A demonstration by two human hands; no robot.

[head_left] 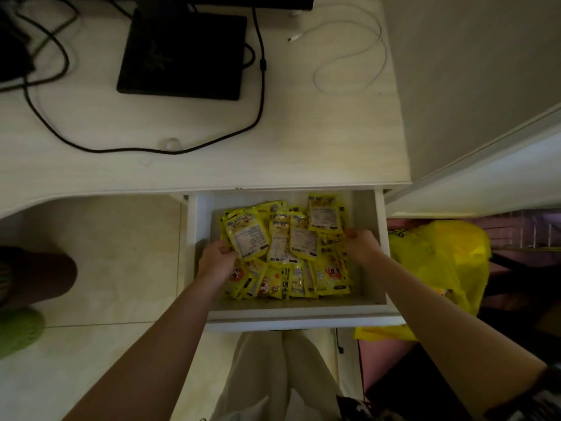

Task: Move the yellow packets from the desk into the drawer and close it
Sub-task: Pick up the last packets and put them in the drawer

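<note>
Both bare forearms reach down from the bottom edge into the open white drawer (381,238) pulled out under the pale wood-grain desk (212,141). Left hand (217,259) sits at the left side of the pile, fingers curled around the edge of a yellow packet with a white printed label (247,237), gripping it. Right hand (361,246) is at the right side of the pile, fingers curled down into the packets, pinching some there; which one exactly can't be made out. Heap of small yellow snack packets (288,262) fills the drawer floor, overlapping, some label-up, some cartoon-face up. None lie on the desk. On the desk: black flat square monitor base (182,56), black cable (121,148) looping along the front, thin white charging cable (349,53) coiled at right. Yellow plastic bag (440,262) hangs just right of the drawer. Green slipper (18,332) on the tiled floor at far left.
</note>
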